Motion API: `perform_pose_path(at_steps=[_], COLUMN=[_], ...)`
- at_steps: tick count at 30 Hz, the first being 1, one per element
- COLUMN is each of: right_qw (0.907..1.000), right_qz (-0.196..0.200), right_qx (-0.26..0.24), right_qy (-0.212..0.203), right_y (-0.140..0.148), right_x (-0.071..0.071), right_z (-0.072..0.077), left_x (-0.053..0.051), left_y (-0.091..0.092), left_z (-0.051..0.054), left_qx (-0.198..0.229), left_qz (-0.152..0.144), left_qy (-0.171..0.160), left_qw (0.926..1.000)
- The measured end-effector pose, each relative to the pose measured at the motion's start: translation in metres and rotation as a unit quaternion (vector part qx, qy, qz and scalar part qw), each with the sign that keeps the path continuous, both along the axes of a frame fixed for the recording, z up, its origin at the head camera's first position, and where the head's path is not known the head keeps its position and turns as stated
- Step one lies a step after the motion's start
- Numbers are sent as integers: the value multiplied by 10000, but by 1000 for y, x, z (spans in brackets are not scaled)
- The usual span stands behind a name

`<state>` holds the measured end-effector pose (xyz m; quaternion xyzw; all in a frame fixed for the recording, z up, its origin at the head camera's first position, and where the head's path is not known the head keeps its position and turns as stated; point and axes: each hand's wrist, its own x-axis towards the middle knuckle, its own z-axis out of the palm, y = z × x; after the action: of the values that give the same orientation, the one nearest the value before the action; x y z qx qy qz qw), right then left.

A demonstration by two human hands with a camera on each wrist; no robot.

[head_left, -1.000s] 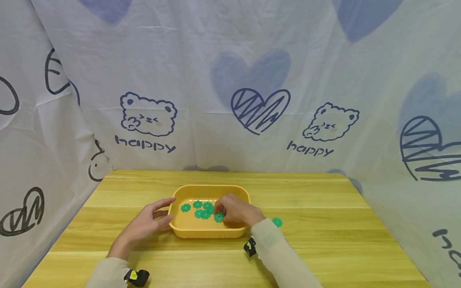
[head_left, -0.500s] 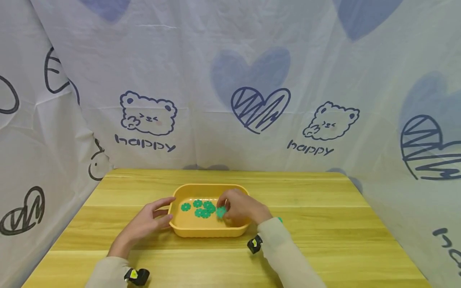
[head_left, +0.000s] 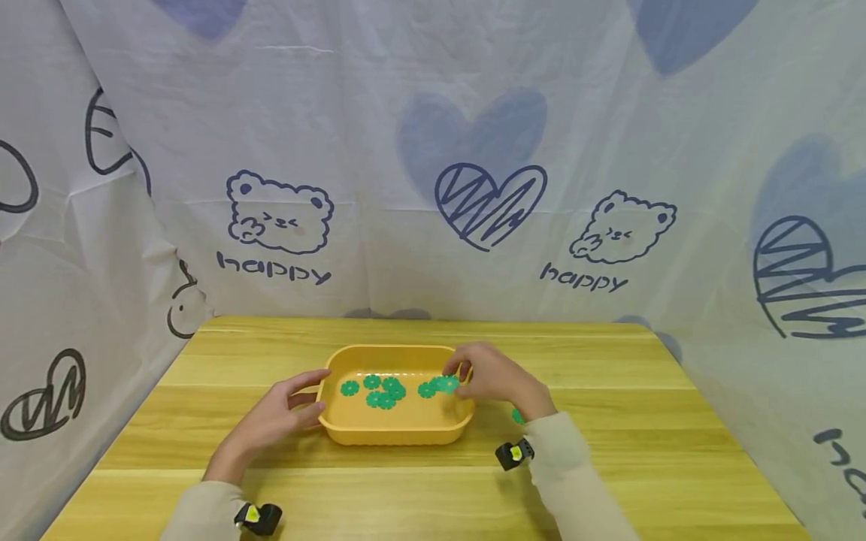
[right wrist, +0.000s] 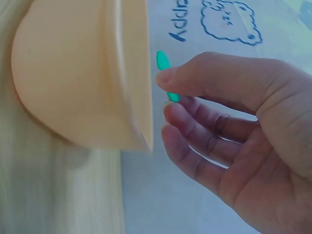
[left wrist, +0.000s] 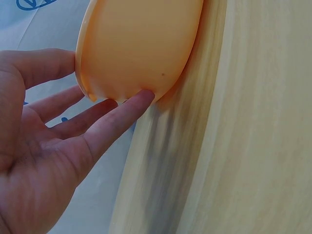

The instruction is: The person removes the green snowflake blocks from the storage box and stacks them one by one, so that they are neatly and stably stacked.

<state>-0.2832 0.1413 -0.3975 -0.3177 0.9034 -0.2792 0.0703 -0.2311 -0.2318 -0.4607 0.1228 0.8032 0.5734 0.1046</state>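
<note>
My left hand (head_left: 274, 413) rests against the left end of a yellow plastic tray (head_left: 392, 437). In the left wrist view its fingers are spread, with fingertips touching the tray's outer wall and rim. My right hand (head_left: 504, 376) is at the tray's right end, pinching a green notched plastic disc (head_left: 449, 384) between thumb and fingers. From the right wrist view, that disc (right wrist: 162, 59) shows edge-on, beside the rim. Similar green discs lie inside the tray: a cluster (head_left: 386, 399) and a single disc (head_left: 349, 388) at left, another disc (head_left: 427, 390) near the right hand.
On the wooden table (head_left: 609, 458), one more green disc (head_left: 517, 415) lies right of the tray, partly hidden by my right wrist. A white printed cloth (head_left: 386, 248) hangs behind the table and along its sides.
My right hand has moved right, from inside the tray to its right rim, with the pinched disc. Discs under it have come into view. My left hand and the tray stay put.
</note>
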Motion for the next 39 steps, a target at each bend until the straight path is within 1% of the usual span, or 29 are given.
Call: perform_pose_path(at_steps=[6,14,19,28,39], right_qw=[9995,9981,9971,9967,9944], right_qz=[-300,-616,-755,-803,-1061], right_qx=[-32,15,-62,-141,-27], right_qy=[24,69,46,0,9], right_y=[21,48,70,104,128], right_x=[4,8,10,11,12], right_z=[3,1,-8,-25,-42], left_x=[0,1,2,1,2], left_y=[-1,-1,0,-1,0], left_z=[0,0,-1,-2,1], left_qx=[20,-12,12,1,-93], left_qz=[-5,6,-4,-10,45], left_qy=[-24,-17,-14,0,55], left_qw=[10000,10000,10000,10000,9999])
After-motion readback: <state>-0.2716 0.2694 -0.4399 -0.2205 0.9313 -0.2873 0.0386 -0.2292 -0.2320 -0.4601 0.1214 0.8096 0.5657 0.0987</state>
